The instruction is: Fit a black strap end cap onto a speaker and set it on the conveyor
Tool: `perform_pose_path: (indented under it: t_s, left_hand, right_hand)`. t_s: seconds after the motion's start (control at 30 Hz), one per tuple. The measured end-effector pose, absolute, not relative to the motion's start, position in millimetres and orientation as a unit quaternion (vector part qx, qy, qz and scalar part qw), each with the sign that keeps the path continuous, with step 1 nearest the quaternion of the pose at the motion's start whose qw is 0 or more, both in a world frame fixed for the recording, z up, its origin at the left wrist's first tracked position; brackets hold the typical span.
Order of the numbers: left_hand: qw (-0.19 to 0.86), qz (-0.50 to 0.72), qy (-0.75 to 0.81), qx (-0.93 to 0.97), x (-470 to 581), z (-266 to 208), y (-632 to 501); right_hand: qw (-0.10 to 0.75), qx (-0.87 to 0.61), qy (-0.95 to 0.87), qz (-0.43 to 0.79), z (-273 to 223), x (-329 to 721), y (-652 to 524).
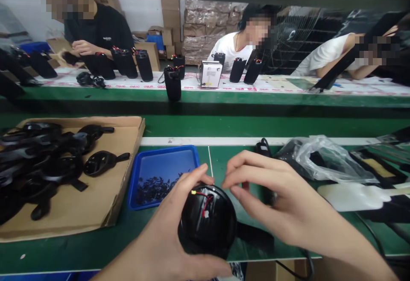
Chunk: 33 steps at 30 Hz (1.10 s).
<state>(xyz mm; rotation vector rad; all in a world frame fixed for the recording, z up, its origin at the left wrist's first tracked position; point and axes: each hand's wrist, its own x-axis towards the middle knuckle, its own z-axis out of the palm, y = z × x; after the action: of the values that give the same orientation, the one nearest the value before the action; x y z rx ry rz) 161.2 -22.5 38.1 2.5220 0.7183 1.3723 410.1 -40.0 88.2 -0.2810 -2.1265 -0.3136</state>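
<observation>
My left hand (174, 229) grips a black round cylinder housing (208, 223), seen end-on, with red wires and a small white connector inside its open top. My right hand (282, 200) hovers just to its right, fingertips bent toward the cylinder's upper rim near the wires; whether they touch it I cannot tell, and the hand holds nothing visible. Both are low over the green work surface (243, 161).
A blue tray (163, 174) of small black screws sits left of the hands. A cardboard tray (102, 195) holds several black plastic parts. A clear plastic bag (323, 157) and tools lie right. Black cylinders (173, 83) stand on the far conveyor, where three people sit.
</observation>
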Motion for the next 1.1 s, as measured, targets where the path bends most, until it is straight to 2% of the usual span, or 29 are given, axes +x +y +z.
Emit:
perform_pose_path:
  t_s: [0.1, 0.23, 0.43, 0.73, 0.97, 1.1]
  left_hand:
    - [0.106, 0.447, 0.257, 0.850, 163, 37, -21]
    - [0.151, 0.432, 0.290, 0.841, 166, 43, -24]
    - [0.120, 0.450, 0.241, 0.852, 168, 51, -28]
    - [0.103, 0.433, 0.196, 0.874, 168, 54, -23]
    - [0.094, 0.441, 0.163, 0.878, 170, 50, -18]
    - [0.066, 0.458, 0.179, 0.868, 172, 47, -18]
  right_hand:
    - [0.419, -0.137, -0.890, -0.116, 90, 406, -50]
    - [0.329, -0.212, -0.900, -0.191, 94, 396, -52]
    - [0.279, -0.247, -0.891, -0.260, 92, 390, -52]
    - [0.225, -0.274, -0.899, -0.258, 90, 386, -62]
    - [0.242, -0.227, -0.880, -0.340, 91, 379, -68]
    - [0.329, -0.227, -0.854, -0.334, 71, 383, -65]
